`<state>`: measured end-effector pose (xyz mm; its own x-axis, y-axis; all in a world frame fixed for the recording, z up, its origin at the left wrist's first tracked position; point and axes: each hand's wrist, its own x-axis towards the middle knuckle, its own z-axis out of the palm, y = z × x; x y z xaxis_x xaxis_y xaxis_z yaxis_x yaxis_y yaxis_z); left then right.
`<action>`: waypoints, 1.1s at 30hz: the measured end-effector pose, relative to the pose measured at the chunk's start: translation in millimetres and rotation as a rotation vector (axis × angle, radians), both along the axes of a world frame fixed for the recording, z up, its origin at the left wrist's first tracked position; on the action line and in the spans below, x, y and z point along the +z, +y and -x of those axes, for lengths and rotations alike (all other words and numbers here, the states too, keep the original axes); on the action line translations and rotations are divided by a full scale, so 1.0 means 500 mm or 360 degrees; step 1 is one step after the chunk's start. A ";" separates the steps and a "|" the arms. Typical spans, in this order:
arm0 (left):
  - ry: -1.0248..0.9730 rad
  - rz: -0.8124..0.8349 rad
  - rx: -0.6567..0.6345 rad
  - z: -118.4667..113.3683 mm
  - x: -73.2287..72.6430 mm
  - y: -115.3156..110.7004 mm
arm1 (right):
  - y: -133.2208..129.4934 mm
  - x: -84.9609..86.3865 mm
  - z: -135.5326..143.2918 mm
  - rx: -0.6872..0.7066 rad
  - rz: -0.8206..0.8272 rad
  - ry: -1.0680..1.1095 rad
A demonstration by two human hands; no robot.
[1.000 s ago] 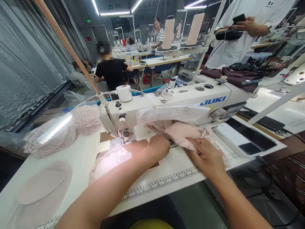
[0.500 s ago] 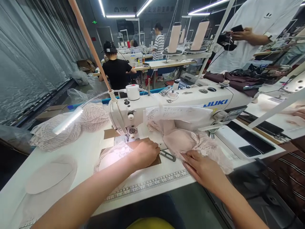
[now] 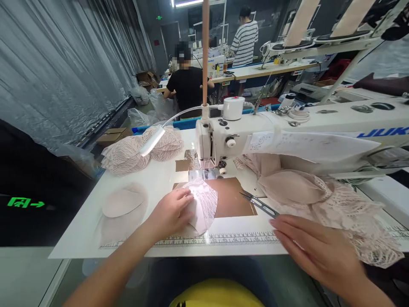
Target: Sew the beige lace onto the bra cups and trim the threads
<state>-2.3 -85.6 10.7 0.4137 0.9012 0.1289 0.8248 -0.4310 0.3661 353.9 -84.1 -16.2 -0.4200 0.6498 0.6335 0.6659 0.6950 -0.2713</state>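
- Sewing m/c (image 3: 338, 117) R end cut off; R hand (image 3: 322, 245) thumb mostly hidden.
- Lace pc (image 3: 204, 202) on tabletop (image 3: 162, 177); L hand (image 3: 171, 213) fingers half-bent at its L edge, grip unclear.
- Snips (image 3: 260, 204) handle end at R fingertips, fingers near-straight; can't tell if holding.
- Qty: 1 snips, 2 lace piles (image 3: 126, 157) (image 3: 168, 144), 2 cones (image 3: 302, 23) (image 3: 353, 18), tops cut off.

A bright yellow top (image 3: 217, 294) is worn, its rounded front seen below the near edge of the table (image 3: 76, 238), with small dark marks (image 3: 181, 304) borne at its left. Dark blue cloth (image 3: 207, 269) is glimpsed between top and table, its details lost in shade. Left hand (image 3: 171, 213), right hand (image 3: 319, 243) and forearms (image 3: 124, 256) are bared.
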 end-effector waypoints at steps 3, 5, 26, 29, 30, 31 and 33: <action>-0.0090 0.0076 -0.0067 0.004 0.009 0.011 | 0.039 0.021 0.110 0.0290 -0.0020 -0.0160; -0.0171 0.0092 -0.0070 -0.002 0.018 0.026 | 0.070 0.037 0.163 0.0378 0.0175 -0.0263; 0.0001 0.0067 -0.0220 -0.037 -0.038 0.142 | 0.184 -0.032 0.274 0.0142 0.0337 -0.0750; 0.0074 0.0030 -0.0224 -0.037 -0.044 0.146 | 0.186 -0.038 0.275 0.0141 0.0294 -0.0671; 0.0093 0.0013 -0.0227 -0.036 -0.045 0.149 | 0.187 -0.040 0.275 0.0147 0.0282 -0.0638; 0.0112 -0.0004 -0.0233 -0.036 -0.046 0.151 | 0.188 -0.041 0.276 0.0150 0.0272 -0.0610; 0.0143 -0.0028 -0.0256 -0.033 -0.047 0.157 | 0.189 -0.042 0.278 0.0137 0.0259 -0.0573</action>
